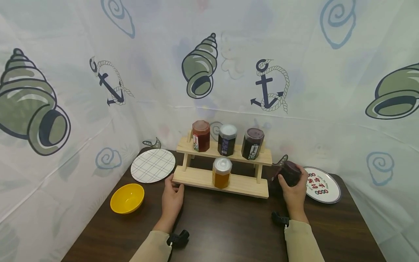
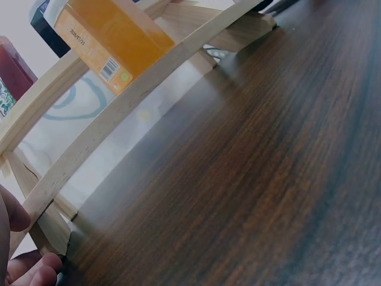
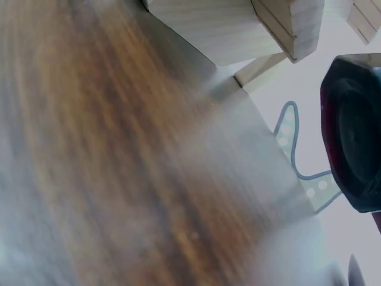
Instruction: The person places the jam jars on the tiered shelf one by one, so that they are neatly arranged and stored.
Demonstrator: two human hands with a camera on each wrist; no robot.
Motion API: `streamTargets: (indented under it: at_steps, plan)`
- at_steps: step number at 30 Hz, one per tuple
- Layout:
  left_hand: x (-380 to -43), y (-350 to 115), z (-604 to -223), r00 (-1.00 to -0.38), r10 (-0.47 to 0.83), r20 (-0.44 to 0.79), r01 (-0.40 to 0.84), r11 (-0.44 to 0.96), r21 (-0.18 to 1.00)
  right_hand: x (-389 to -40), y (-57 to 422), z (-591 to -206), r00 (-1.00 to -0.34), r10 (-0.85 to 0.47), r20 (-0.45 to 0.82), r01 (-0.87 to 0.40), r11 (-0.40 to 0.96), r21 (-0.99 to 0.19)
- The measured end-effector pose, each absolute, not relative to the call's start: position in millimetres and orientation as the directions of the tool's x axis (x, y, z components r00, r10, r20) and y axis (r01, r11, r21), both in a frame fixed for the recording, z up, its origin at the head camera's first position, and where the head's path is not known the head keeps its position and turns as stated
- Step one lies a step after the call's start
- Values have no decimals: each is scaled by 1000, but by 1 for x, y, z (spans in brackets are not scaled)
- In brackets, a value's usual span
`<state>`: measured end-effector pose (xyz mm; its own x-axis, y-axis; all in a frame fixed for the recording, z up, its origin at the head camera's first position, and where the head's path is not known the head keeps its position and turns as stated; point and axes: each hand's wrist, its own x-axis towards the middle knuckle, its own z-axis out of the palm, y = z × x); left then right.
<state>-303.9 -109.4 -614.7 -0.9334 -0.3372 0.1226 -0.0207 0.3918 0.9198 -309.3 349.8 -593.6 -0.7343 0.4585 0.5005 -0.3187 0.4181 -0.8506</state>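
My left hand point(image 1: 172, 199) grips the left end of the lower step of a two-step wooden rack point(image 1: 196, 177); in the left wrist view its thumb lies against the board, with curled fingers point(image 2: 44, 271) below. Beyond the rack's right end, my right hand point(image 1: 295, 194) holds a dark jar point(image 1: 290, 173), whose dark base point(image 3: 354, 134) shows in the right wrist view, above table level. On the upper step stand a red jar point(image 1: 200, 136), a dark jar with a whitish lid point(image 1: 227, 140) and a dark jar with a purplish lid point(image 1: 252, 144). One amber jar point(image 1: 222, 173) sits on the lower step.
A white plate with a line grid point(image 1: 153, 166) and a yellow bowl point(image 1: 127, 198) stand left of the rack. At the right lies a white plate with red lettering point(image 1: 322, 185), partly behind my right hand. A patterned curtain point(image 1: 157, 72) hangs behind the dark table point(image 1: 226, 225).
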Motion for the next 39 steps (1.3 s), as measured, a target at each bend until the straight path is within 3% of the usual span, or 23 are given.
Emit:
streamTargets:
  at_steps: [5, 20, 33, 39]
  plan:
    - [-303, -110, -615, -934, -337, 121, -22, 391, 920, -310, 348, -595, -765, 460, 450, -296, 370, -881]
    - [-303, -111, -616, -934, -331, 132, -8, 391, 920, -310, 350, -592, -836, 475, 275, -341, -58, -938]
    - [-302, -109, -614, -930, -339, 140, -7, 397, 918, -308, 346, -578, -877, 393, 278, -373, -190, -908]
    - [-302, -110, -613, -929, -340, 145, 0, 391, 920, -307, 340, -568, -881, 373, 291, -363, -139, -921]
